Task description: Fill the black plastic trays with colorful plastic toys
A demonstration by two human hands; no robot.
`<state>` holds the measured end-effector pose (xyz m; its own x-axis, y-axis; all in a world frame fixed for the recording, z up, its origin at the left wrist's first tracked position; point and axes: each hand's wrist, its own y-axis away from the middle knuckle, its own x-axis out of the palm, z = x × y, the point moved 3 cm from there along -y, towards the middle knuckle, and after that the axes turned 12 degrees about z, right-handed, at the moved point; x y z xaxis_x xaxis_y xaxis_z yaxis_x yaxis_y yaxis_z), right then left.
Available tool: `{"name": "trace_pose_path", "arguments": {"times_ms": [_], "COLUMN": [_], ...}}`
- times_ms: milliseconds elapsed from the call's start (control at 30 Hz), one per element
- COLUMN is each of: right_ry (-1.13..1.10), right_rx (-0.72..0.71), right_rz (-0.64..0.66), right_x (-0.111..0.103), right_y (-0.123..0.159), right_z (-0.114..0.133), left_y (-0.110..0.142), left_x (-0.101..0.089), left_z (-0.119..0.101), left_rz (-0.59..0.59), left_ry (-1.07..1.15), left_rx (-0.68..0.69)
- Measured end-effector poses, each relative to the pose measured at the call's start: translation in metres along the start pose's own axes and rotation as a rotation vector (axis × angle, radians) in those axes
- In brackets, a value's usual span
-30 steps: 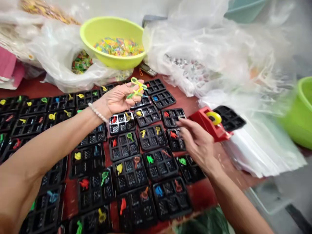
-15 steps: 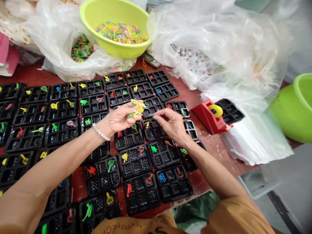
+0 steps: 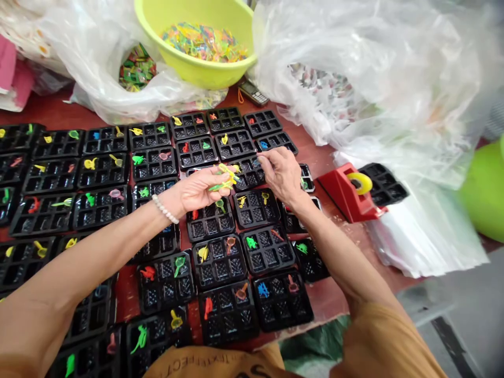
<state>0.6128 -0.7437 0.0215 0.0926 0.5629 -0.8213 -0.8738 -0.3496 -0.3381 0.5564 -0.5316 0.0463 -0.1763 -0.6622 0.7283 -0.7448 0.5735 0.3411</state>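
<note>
My left hand is closed on a small bunch of yellow and green plastic toy pieces, held above the middle of the black compartment trays. A bead bracelet circles its wrist. My right hand hovers just to the right, fingers pinched over a tray near a blue piece; what the fingertips hold is too small to make out. Most trays carry one or two small coloured pieces.
A yellow-green bowl of coloured pieces stands at the back beside clear plastic bags and a small phone. A red tape dispenser, a stack of clear bags and a green tub lie right.
My right hand left the trays near the tape dispenser, came to the bunch in my left hand, then moved back out over a tray farther away. The left hand sank lower.
</note>
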Motion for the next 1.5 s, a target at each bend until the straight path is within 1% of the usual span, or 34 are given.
{"name": "trace_pose_path", "arguments": {"times_ms": [67, 133, 233, 333, 400, 467, 533, 600, 667, 733, 833, 900, 933, 967, 1000, 1033, 1100, 1133, 1167, 1200, 1267, 1333, 1433, 1500], "right_ry": [-0.176, -0.277, -0.296, -0.368, -0.483, -0.560, -0.515, -0.372, -0.222, -0.102, -0.002, 0.000, -0.035, -0.104, -0.208, -0.339, -0.605, -0.707, -0.781, -0.829, -0.877, -0.911, -0.970, -0.973], "right_rx": [-0.144, -0.236, -0.241, -0.194, -0.124, -0.022, 0.082, 0.151, 0.175, 0.188, 0.229, 0.213, 0.184, 0.140, 0.087, 0.034, -0.045, -0.061, -0.057, -0.040, -0.001, 0.010, -0.004, -0.003], "right_rz": [0.033, 0.115, 0.166, 0.124, 0.085, 0.029, -0.039, -0.074, -0.040, 0.021, 0.091, 0.077, 0.057, 0.058, 0.103, 0.197, 0.459, 0.568, 0.626, 0.636, 0.607, 0.620, 0.684, 0.647], "right_x": [-0.006, -0.009, -0.009, -0.011, -0.013, -0.013, -0.011, -0.004, 0.007, 0.020, 0.032, 0.031, 0.028, 0.024, 0.021, 0.019, 0.017, 0.016, 0.014, 0.013, 0.011, 0.012, 0.015, 0.017], "right_y": [0.002, 0.003, 0.005, 0.006, 0.000, -0.016, -0.041, -0.070, -0.097, -0.115, -0.125, -0.119, -0.112, -0.104, -0.094, -0.083, -0.059, -0.047, -0.038, -0.031, -0.024, -0.022, -0.022, -0.023], "right_z": [0.020, 0.041, 0.063, 0.069, 0.062, 0.047, 0.026, 0.006, -0.008, -0.016, -0.016, -0.008, -0.003, 0.005, 0.013, 0.022, 0.041, 0.049, 0.055, 0.058, 0.059, 0.058, 0.057, 0.057], "left_y": [-0.003, -0.007, -0.012, -0.015, -0.017, -0.018, -0.018, -0.018, -0.017, -0.015, -0.011, -0.008, -0.007, -0.005, -0.004, -0.002, 0.001, 0.002, 0.003, 0.003, 0.003, 0.003, 0.003, 0.003], "left_x": [-0.001, -0.001, 0.002, 0.005, 0.002, -0.003, -0.008, -0.013, -0.016, -0.019, -0.024, -0.028, -0.031, -0.033, -0.034, -0.035, -0.035, -0.035, -0.034, -0.033, -0.032, -0.031, -0.032, -0.032], "left_z": [0.004, 0.009, 0.016, 0.018, 0.015, 0.012, 0.009, 0.006, 0.001, -0.004, -0.011, -0.014, -0.015, -0.015, -0.015, -0.015, -0.012, -0.010, -0.008, -0.005, -0.002, -0.002, -0.006, -0.010], "left_rz": [0.037, 0.084, 0.131, 0.122, 0.084, 0.050, 0.046, 0.063, 0.077, 0.087, 0.096, 0.086, 0.078, 0.073, 0.070, 0.073, 0.088, 0.097, 0.105, 0.112, 0.125, 0.139, 0.147, 0.146], "left_ry": [-0.026, -0.056, -0.096, -0.107, -0.108, -0.107, -0.099, -0.077, -0.052, -0.031, -0.017, -0.020, -0.023, -0.030, -0.038, -0.049, -0.075, -0.089, -0.104, -0.117, -0.131, -0.125, -0.090, -0.075], "left_rx": [-0.002, 0.010, 0.012, -0.001, -0.007, -0.011, -0.016, -0.015, -0.007, 0.015, 0.047, 0.066, 0.075, 0.087, 0.099, 0.110, 0.124, 0.124, 0.122, 0.120, 0.126, 0.141, 0.155, 0.153]}}
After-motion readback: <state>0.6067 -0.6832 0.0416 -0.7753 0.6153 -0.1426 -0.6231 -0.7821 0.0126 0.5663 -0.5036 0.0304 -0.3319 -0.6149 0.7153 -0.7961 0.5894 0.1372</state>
